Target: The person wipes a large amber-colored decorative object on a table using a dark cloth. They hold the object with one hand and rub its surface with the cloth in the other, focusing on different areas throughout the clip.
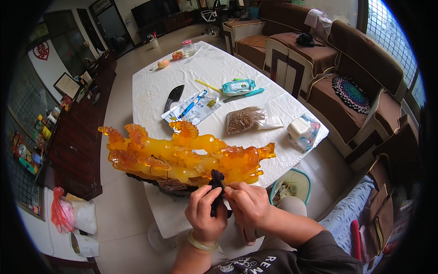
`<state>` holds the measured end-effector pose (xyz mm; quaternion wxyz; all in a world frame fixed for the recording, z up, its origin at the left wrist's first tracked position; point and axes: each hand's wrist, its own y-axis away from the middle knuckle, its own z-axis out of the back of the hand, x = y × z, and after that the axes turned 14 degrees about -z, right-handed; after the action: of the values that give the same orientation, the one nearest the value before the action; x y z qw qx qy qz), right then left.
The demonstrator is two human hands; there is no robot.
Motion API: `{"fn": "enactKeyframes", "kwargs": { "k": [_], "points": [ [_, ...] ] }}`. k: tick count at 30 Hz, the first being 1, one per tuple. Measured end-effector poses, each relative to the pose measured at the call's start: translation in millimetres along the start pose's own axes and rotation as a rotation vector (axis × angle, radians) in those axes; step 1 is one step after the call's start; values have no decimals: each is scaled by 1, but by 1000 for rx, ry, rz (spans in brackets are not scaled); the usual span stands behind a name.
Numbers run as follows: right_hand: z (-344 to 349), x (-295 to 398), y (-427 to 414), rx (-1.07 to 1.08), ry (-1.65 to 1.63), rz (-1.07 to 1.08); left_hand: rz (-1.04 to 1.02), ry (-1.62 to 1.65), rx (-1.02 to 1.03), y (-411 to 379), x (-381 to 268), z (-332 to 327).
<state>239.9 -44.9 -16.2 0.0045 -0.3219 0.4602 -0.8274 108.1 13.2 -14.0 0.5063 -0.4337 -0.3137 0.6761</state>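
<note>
Close to the table's near edge, my left hand point(207, 212) grips a small black, cloth-like item point(217, 178), whose folded tip pokes up above the fingers. My right hand point(248, 202) pinches the same item from the right, and a thin brownish sliver shows at its fingertips; what that is cannot be made out. Both hands are held together, with the fingers hiding most of the dark item. Just beyond them stands a large amber-coloured resin sculpture of galloping horses point(202, 161) on a dark base, with a reddish-brown tag point(172, 185) hanging at its front.
On the white-covered table point(150, 89) lie a black-bladed knife point(175, 96), a blue-handled peeler point(194, 103) on a printed pouch, a wet-wipe pack point(239, 87), a teal-handled knife point(244, 96), a bag of brown dried strips point(244, 120) and a tissue pack point(304, 130). A waste bin point(309, 185) stands below right.
</note>
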Motion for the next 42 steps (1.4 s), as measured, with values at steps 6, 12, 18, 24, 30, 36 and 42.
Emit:
{"fn": "enactKeyframes", "kwargs": {
  "k": [6,12,18,24,30,36,42],
  "points": [
    [1,-1,-1,18,7,-13,-18,-16,-13,2,3,-1],
    [1,0,2,-23,-20,11,-39,-3,-8,2,0,1],
    [2,2,-4,49,-5,-36,-10,-19,-7,1,3,-1],
    [2,1,5,-22,-16,7,-94,-13,-24,3,3,-2],
    [-2,-4,2,-4,-16,-4,-55,-32,-29,4,7,-4],
    [7,-5,5,5,-42,-39,-56,-23,-31,5,-1,-3],
    [30,-3,16,-90,-213,-84,-28,98,0,5,-14,2]
  ]
}}
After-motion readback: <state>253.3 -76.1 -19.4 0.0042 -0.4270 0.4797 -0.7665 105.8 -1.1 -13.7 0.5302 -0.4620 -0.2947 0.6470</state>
